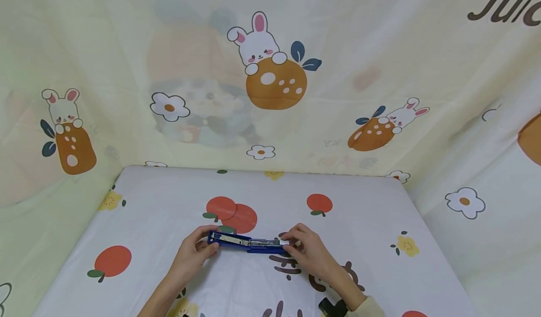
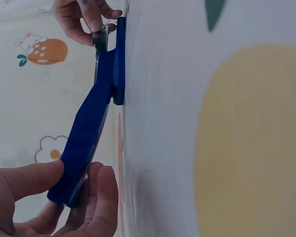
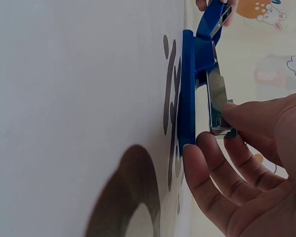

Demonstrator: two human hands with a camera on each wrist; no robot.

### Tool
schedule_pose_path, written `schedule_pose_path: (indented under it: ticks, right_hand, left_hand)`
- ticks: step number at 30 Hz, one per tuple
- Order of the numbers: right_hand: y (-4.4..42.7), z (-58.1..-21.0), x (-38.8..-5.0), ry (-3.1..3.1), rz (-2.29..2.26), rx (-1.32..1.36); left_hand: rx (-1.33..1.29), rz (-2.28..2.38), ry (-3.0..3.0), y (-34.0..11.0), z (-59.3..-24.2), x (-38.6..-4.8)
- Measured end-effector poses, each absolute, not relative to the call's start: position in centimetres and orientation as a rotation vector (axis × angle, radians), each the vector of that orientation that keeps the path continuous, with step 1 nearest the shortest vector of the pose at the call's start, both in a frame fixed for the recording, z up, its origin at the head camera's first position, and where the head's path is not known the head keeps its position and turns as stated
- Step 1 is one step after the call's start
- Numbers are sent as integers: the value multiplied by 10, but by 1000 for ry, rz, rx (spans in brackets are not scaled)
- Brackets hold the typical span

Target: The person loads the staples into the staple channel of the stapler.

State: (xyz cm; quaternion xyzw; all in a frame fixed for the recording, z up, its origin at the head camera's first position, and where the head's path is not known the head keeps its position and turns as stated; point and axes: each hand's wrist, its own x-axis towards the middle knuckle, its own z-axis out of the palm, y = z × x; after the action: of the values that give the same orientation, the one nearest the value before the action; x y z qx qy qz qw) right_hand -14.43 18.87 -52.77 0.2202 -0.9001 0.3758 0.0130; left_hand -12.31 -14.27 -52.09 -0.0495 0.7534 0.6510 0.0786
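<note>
A blue stapler lies folded wide open on the table, its metal magazine exposed. My left hand grips the end of the raised top cover, thumb on one side and fingers on the other, as the left wrist view also shows on the blue cover. My right hand pinches the front end of the metal magazine between thumb and fingers. In the right wrist view one fingertip touches the end of the blue base, and a gap separates the magazine from that base.
The table's cloth is white with printed fruit, flowers and dark lettering. A black object is beside the right wrist at the lower edge. Behind the table hangs a pale curtain with rabbit prints, and it continues along both sides.
</note>
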Motion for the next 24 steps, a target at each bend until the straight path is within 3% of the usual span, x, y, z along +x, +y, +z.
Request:
schedule_pose_path:
  ticks: [24]
  right_hand:
    - [191, -525, -144, -2845, 1173, 695]
  left_hand:
    - [-163, 1893, 2287, -144, -520, -122]
